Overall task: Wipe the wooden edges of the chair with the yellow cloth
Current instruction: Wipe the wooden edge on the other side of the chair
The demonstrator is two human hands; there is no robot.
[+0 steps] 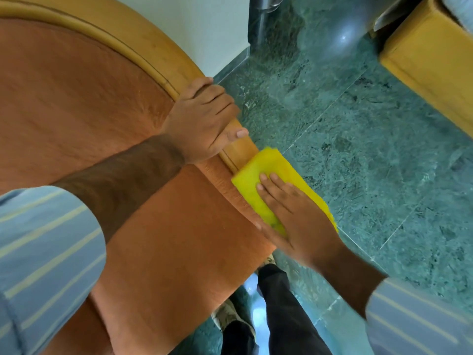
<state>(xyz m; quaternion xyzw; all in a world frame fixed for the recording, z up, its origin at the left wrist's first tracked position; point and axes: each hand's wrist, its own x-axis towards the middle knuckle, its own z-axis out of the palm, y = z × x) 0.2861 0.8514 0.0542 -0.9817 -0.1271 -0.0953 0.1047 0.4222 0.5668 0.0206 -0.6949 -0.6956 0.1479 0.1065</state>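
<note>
The chair fills the left half of the head view, with orange upholstery framed by a curved light wooden edge. My left hand grips that wooden edge where it bends downward, fingers wrapped over the outer side. Just below it, my right hand presses flat on the folded yellow cloth, which lies over the wooden edge and covers it there. A short bare stretch of wood shows between the two hands.
Green marble floor spreads to the right of the chair. A yellow-brown wooden piece of furniture stands at the upper right. A white wall rises behind the chair. My legs and shoes stand below the chair.
</note>
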